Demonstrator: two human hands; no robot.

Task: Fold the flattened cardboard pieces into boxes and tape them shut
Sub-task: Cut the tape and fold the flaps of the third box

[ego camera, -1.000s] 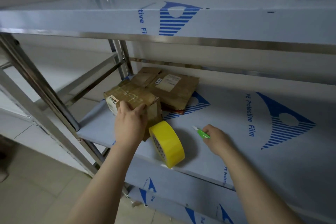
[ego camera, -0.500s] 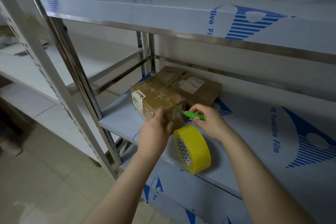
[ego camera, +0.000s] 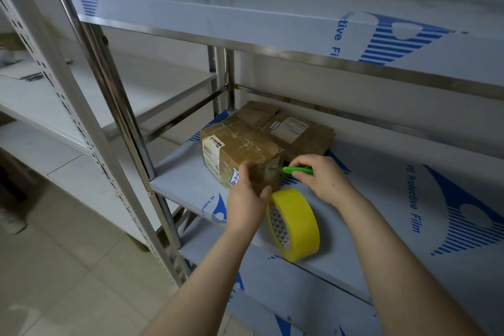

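Note:
A folded brown cardboard box (ego camera: 240, 150) with labels and clear tape stands on the middle shelf (ego camera: 188, 188). My left hand (ego camera: 249, 199) touches the box's near face, fingers fairly straight. My right hand (ego camera: 321, 180) grips a green cutter (ego camera: 297, 170) whose blade tip meets the box's near right edge. A yellow tape roll (ego camera: 296, 224) stands on edge on the shelf, just in front of the box and between my wrists. Flattened cardboard pieces (ego camera: 294, 131) lie stacked behind the box.
A steel upright (ego camera: 109, 84) of the rack stands left of the box. The upper shelf (ego camera: 272, 24) overhangs the work area. A second rack (ego camera: 41, 106) sits further left, and tiled floor (ego camera: 68, 281) lies below.
My right hand carried the green cutter from the shelf up to the box's right edge. My left hand slid from the box's top down to its near face. The view shifted left.

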